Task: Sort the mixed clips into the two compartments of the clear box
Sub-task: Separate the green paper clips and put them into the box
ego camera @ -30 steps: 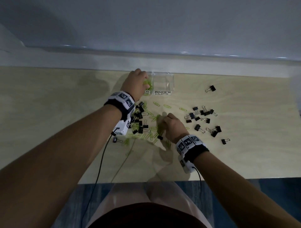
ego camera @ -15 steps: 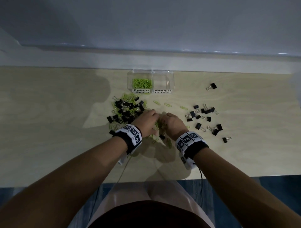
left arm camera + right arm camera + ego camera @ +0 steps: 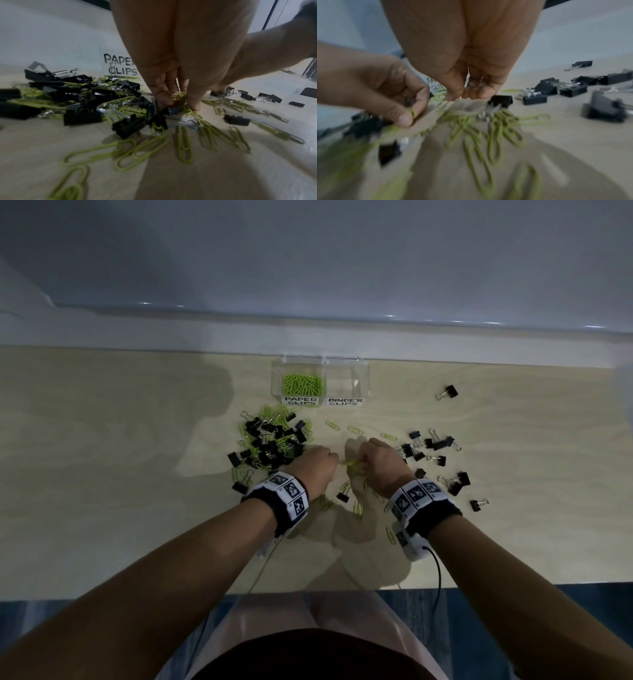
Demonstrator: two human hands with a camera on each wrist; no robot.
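While both hands work low over the wooden table [image 3: 102, 474], the head view sets the clear box [image 3: 320, 364] at the far edge as the landmark. Its left compartment, labelled PAPER CLIPS, holds a heap of green paper clips [image 3: 302, 383]; its right compartment, labelled BINDER CLIPS, looks bare inside. Nearer than the box and to its left lies a mixed pile [image 3: 270, 441] of black binder clips and green clips. Nearer than the box and to its right, loose binder clips [image 3: 430, 445] are scattered, and one binder clip [image 3: 448, 392] lies alone, level with the box. The left hand [image 3: 313, 469] and right hand [image 3: 383, 463] meet nearer than the box, with a small green bunch [image 3: 352, 465] between them.

From the left wrist, the left hand's fingers [image 3: 163, 93] are curled and clamped on a few green clips [image 3: 179, 95], right at the edge of the mixed pile, with the box's label behind. More green clips [image 3: 184, 143] lie flat on the table nearer the camera.

From the right wrist, which is blurred, the right hand's fingertips [image 3: 453, 94] seem pinched together on a thin green clip [image 3: 442, 104]. The left hand [image 3: 388, 94] beside it nips green clips under its thumb.
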